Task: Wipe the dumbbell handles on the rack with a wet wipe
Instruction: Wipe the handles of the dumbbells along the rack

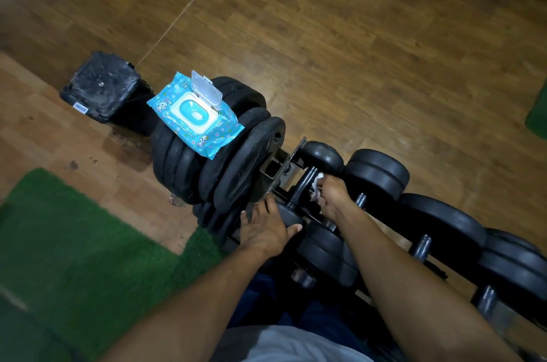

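White wet wipe sits bunched in the right hand, closed on it just right of the end dumbbell's handle on the rack. Left hand grips that dumbbell's near head, steadying it. Wrap the wipe fully round the handle, probably twisting along its length.

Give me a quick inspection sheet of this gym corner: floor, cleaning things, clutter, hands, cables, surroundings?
Surface: wood floor with green mats; dark stains near the black box.
Job's things: dumbbells on the rack; first dumbbell handle exposed; white wipe beside it; wipes pack, lid open, on stacked plates.
Clutter: black box on the floor.
Hands: left hand grips the first dumbbell's near end; right hand holds the wipe.
Cables: nothing seen.
Surroundings: more dumbbells along the rack to the right.
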`<state>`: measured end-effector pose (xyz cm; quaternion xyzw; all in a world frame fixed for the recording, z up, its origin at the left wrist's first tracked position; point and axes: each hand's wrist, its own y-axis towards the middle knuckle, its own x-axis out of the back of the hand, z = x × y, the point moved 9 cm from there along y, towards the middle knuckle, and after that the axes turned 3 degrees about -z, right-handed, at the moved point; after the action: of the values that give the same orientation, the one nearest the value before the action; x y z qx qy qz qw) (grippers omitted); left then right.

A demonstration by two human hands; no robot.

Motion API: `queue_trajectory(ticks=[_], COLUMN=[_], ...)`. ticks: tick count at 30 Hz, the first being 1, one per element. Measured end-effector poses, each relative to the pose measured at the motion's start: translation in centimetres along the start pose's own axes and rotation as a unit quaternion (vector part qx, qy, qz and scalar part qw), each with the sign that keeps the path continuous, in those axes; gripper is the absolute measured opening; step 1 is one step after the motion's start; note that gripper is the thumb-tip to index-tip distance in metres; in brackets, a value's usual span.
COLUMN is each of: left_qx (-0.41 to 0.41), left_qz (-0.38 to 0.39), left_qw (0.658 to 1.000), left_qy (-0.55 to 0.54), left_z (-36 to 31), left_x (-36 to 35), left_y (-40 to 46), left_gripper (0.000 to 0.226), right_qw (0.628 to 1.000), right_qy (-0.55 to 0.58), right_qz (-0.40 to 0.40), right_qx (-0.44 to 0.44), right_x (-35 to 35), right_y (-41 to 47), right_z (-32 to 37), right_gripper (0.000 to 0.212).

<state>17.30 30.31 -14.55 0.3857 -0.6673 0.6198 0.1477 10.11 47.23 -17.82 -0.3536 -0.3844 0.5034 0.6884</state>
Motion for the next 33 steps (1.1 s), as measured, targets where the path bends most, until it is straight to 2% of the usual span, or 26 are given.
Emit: queue_trajectory(ticks=[3,7,10,15,19,24,26,27,29,30,31,32,33], left_qx=[-0.002,0.0,-0.003,-0.001,0.001,0.005,0.004,0.003,0.005,0.007,0.01,0.013,0.014], left_qz=[-0.001,-0.001,-0.001,-0.011,-0.022,-0.046,-0.059,-0.063,-0.07,-0.073,-0.077,-0.079,-0.08], left_qw=[1.0,1.0,1.0,1.0,1.0,0.999,0.998,0.998,0.998,0.997,0.997,0.997,0.997], left_qy=[-0.002,-0.003,-0.003,0.001,0.014,0.012,0.007,0.006,0.006,0.008,0.009,0.007,0.002], left_z=[0.0,0.2,0.1,0.0,-0.5,-0.9,-0.8,-0.8,-0.6,-0.6,-0.6,-0.6,-0.6], left_x=[-0.1,-0.1,0.1,0.0,0.1,-0.1,-0.1,-0.1,0.0,0.1,0.2,0.3,0.3], left_y=[0.1,0.1,0.0,-0.2,-0.7,-1.0,-1.0,-1.0,-1.1,-1.1,-1.2,-1.2,-1.3], left_gripper=[0.112,0.112,0.111,0.112,0.112,0.109,0.109,0.109,0.11,0.11,0.111,0.111,0.111], right_qw=[0.993,0.945,0.917,0.913,0.914,0.879,0.865,0.873,0.894,0.886,0.85,0.791,0.711], right_qy=[-0.104,-0.303,-0.372,-0.381,-0.375,-0.453,-0.474,-0.455,-0.402,-0.408,-0.451,-0.51,-0.579], right_qz=[0.049,0.125,0.139,0.14,0.145,0.129,0.139,0.145,0.146,0.123,0.083,0.036,-0.009], right_qx=[-0.016,0.015,0.043,0.052,0.057,0.077,0.09,0.097,0.13,0.181,0.258,0.335,0.399], right_x=[-0.8,-1.9,-1.8,-1.3,-2.3,-2.5,-2.5,-2.5,-2.6,-2.7,-2.7,-2.9,-3.4], right_y=[-0.8,-2.6,-2.9,-2.5,-3.2,-3.2,-3.4,-3.4,-3.5,-3.5,-3.6,-4.1,-4.8], right_z=[-1.7,-2.2,-1.3,-1.5,-1.9,-0.8,0.2,0.7,2.5,3.9,5.8,7.2,8.1], right_gripper=[0.025,0.021,0.021,0.027,0.021,0.02,0.033,0.037,0.03,0.026,0.026,0.026,0.023])
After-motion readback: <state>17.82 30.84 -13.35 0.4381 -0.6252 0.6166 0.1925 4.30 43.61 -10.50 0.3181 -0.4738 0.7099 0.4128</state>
